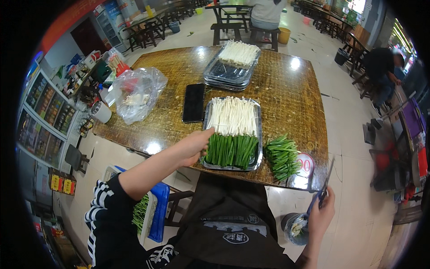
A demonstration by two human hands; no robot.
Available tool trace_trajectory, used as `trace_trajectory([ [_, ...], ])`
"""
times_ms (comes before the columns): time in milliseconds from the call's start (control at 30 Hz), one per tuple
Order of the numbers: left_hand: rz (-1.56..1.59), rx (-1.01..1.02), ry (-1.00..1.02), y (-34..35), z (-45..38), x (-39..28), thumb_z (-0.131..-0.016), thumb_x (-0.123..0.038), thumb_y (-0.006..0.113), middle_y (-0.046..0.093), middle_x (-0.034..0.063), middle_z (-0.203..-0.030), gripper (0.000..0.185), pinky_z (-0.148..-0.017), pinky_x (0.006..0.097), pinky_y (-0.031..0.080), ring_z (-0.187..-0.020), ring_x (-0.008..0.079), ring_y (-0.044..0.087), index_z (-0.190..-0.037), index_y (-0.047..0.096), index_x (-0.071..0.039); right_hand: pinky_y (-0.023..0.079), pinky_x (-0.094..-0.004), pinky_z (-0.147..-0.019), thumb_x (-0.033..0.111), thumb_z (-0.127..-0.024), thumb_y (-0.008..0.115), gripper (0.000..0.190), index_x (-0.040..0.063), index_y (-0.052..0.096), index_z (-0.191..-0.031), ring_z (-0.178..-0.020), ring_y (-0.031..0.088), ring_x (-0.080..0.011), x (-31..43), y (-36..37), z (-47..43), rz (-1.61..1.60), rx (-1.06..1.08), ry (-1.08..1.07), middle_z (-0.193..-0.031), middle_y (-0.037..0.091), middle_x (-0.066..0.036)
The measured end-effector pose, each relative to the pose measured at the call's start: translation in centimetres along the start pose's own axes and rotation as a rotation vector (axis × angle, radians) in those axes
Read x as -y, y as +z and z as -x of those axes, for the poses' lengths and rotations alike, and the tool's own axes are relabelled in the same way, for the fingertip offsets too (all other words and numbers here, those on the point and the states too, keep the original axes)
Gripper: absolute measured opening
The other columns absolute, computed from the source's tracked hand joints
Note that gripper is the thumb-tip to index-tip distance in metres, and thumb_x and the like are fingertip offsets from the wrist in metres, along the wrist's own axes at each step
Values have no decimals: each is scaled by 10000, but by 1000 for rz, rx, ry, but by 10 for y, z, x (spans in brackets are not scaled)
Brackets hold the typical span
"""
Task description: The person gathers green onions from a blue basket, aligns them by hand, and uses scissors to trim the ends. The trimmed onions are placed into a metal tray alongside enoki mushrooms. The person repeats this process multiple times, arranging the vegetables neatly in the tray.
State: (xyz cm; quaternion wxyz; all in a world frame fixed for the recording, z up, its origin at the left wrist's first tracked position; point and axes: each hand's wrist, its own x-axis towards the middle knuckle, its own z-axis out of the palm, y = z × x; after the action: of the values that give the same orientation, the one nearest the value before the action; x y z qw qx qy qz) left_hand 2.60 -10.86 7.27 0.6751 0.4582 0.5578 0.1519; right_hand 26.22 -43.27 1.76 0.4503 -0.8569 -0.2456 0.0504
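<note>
On the wooden table a metal tray (260,148) holds enoki mushrooms (233,114) in its far half and cut green chives (230,151) in its near half. My left hand (196,146) is at the tray's left edge, fingertips by the line where mushrooms and greens meet; whether it grips anything is unclear. Beyond the table's near right corner, my right hand (321,210) holds scissors (326,191), blades pointing up and away. Right of the tray lies a loose pile of cut greens (282,158). Farther back, more enoki (240,53) rests on a stack of trays (228,75).
A black phone (193,103) and a clear plastic bag (137,94) with mushrooms lie left of the trays. A white cup (101,112) stands at the left edge. Below are a lined bin (297,230) and a basket of greens (151,215). Two people sit farther off.
</note>
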Motion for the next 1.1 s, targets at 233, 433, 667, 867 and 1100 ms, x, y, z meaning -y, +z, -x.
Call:
trace_trajectory([
  [233, -36, 108, -82, 6, -11, 3, -1071, -407, 490, 489, 6, -1013, 340, -1016, 334, 416, -944, 152, 504, -1099, 512, -69, 525, -464, -827, 123, -869, 730, 402, -21, 604, -1223, -951, 649, -402, 22, 53, -82, 384, 47, -349, -1059, 664, -220],
  [433, -108, 203, -100, -20, 2, -16, -1057, -260, 534, 565, 75, -1144, 352, -889, 315, 526, -977, 143, 576, -1231, 500, 44, 519, -458, -844, 139, -849, 745, 399, -25, 627, -1193, -956, 632, -398, 25, 67, -104, 393, 114, -377, -1019, 640, -212],
  [667, -428, 135, 124, -30, -14, -7, -1020, -199, 591, 700, 51, -987, 250, -747, 238, 487, -856, 84, 607, -1033, 705, 23, 503, -459, -890, 159, -840, 760, 415, -28, 649, -1194, -1022, 600, -389, 40, 60, -112, 475, 200, -363, -1077, 617, -217],
  [867, -307, 190, 173, -18, -17, -2, -979, -199, 651, 660, -22, -819, 197, -619, 245, 404, -680, 67, 489, -964, 743, -26, 477, -452, -933, 197, -865, 757, 382, -26, 662, -1159, -1070, 574, -380, 61, 57, -104, 526, 138, -382, -1058, 611, -196],
  [1100, -635, 167, 106, -7, -26, -2, -971, -341, 601, 620, 22, -682, 378, -657, 332, 471, -626, 165, 541, -779, 685, -27, 486, -433, -872, 121, -871, 737, 299, -17, 669, -1127, -1023, 582, -361, 75, 60, -93, 399, 126, -487, -1070, 615, -179],
])
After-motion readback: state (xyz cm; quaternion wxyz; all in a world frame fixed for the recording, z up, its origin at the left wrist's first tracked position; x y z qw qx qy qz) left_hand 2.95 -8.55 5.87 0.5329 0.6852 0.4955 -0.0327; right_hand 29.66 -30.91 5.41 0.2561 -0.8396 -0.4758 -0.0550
